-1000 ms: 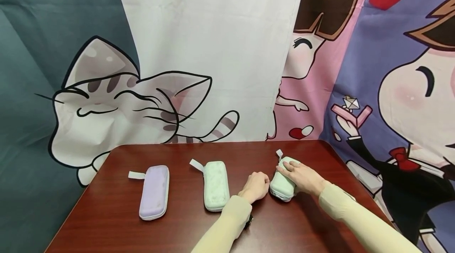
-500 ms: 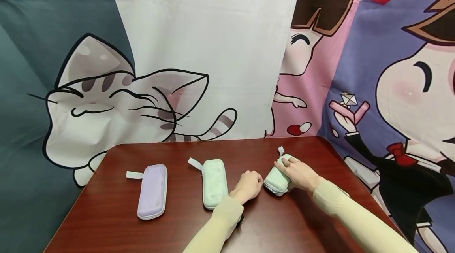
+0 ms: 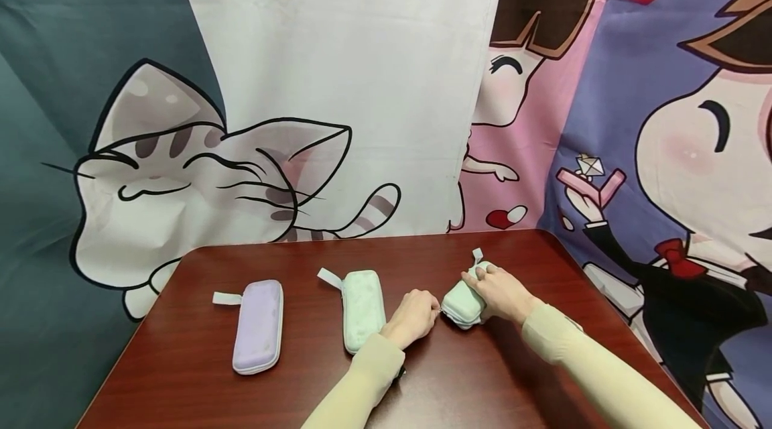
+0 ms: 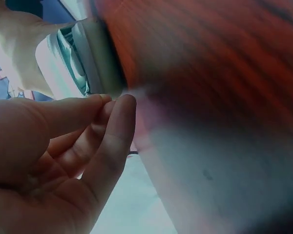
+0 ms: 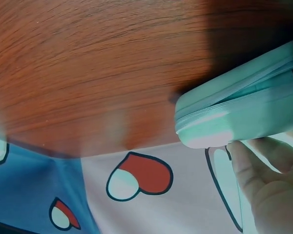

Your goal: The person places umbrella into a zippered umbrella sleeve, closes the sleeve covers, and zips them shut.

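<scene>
A mint-green zip case [image 3: 463,301] lies slanted at the right of the table, its white tab [image 3: 478,255] pointing away. My right hand [image 3: 502,291] grips it, fingers over the top and thumb at the side. A gap along the zip shows the lining in the right wrist view [image 5: 263,92]. At the case's near left corner, my left hand [image 3: 415,315] pinches with thumb and fingertips, apparently on the zipper pull, which the fingers hide. In the left wrist view the left hand [image 4: 73,146] meets the zip edge of the case [image 4: 68,63].
A second mint-green case [image 3: 364,308] lies flat just left of my left forearm. Farther left is a purple case [image 3: 258,328] with a white tab. The brown wooden table [image 3: 181,375] ends at a printed cloth backdrop [image 3: 362,47].
The right-hand case has turned and shifted slightly left and nearer, both hands moving with it. My left hand has drawn left along its near end. The whole head view has also shifted slightly.
</scene>
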